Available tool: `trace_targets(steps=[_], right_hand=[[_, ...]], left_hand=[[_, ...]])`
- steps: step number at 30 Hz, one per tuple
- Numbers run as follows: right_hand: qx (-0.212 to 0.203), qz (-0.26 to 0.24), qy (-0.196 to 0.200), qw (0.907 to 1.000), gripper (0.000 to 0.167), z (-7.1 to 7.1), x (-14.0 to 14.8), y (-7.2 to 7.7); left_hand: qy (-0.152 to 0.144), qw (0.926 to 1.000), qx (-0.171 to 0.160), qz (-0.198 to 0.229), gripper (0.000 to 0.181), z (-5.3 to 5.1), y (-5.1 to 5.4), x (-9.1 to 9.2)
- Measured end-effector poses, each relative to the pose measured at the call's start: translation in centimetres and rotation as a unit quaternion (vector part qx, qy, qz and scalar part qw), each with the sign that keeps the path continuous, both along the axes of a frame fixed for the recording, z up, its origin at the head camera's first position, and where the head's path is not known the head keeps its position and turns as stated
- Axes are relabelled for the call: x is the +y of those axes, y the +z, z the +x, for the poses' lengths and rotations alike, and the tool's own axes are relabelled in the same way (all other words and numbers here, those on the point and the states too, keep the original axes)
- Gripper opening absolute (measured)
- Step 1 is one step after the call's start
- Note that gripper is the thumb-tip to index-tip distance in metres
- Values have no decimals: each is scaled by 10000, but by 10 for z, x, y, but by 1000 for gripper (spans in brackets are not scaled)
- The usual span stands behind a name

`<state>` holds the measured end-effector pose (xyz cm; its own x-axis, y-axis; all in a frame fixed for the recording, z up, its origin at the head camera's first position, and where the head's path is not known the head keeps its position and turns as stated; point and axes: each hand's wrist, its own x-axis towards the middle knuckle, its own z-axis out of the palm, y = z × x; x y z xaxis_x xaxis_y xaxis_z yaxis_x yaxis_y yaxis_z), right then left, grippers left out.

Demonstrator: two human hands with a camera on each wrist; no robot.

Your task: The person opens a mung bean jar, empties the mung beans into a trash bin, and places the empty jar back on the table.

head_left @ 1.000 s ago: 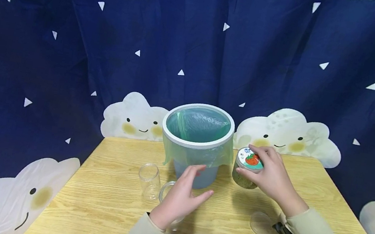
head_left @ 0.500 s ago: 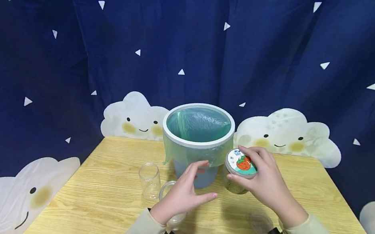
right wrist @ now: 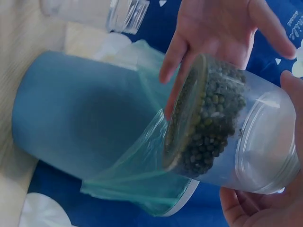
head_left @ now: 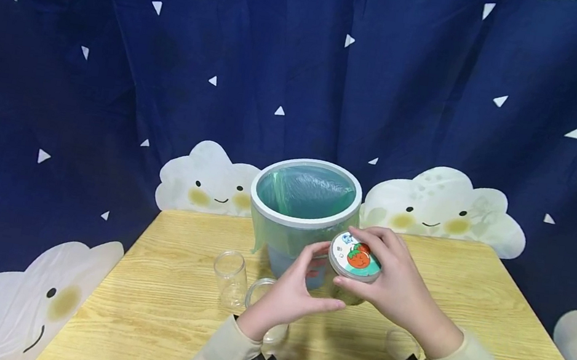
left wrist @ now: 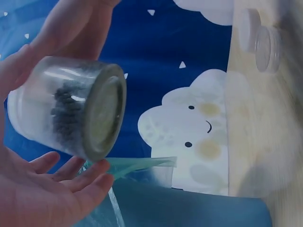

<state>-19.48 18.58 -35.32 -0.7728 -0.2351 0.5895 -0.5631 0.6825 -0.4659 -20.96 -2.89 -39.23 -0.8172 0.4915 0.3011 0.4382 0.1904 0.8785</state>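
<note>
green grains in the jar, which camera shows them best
The right wrist view: the green grains show large through the clear jar, many distinct one by one. The left wrist view shows them as a darker, blurred mass. The head view shows mainly the printed lid, with no single grains discernible.

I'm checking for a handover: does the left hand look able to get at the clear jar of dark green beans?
Likely yes: the left hand spreads beside the jar, nothing visibly between; the right hand holds its lidded end.

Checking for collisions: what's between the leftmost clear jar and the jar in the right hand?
In the head view, another clear jar, partly hidden, and the left hand; the bin stands behind.
</note>
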Motion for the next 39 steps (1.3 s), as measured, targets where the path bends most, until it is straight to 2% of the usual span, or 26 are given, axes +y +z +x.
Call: trace_targets(steps=[3, 10, 15, 22, 26, 32, 39], right_hand=[[29, -71, 108, 9999, 84, 5, -4, 1], [113, 3, 271, 9996, 86, 15, -11, 1], [37, -7, 305, 9995, 86, 20, -14, 0], [21, -20, 293, 9996, 85, 24, -16, -3], [-30, -34, 293, 9996, 85, 26, -16, -4], [-69, 36, 400, 9992, 82, 28, -14, -5], [-90, 331, 535, 9980, 79, 32, -11, -9]], left_hand=[[-74, 9999, -78, 16, 95, 2, 0, 2], [-111, 9995, -173, 227, 100, 8, -9, 6], [-40, 9995, -67, 299, 103, 13, -13, 7], [39, 9994, -158, 307, 98, 18, -14, 6], [90, 9995, 49, 300, 96, 19, -15, 5], [373, 9979, 529, 34, 92, 21, -18, 4], [656, 9948, 721, -281, 88, 25, -21, 2]])
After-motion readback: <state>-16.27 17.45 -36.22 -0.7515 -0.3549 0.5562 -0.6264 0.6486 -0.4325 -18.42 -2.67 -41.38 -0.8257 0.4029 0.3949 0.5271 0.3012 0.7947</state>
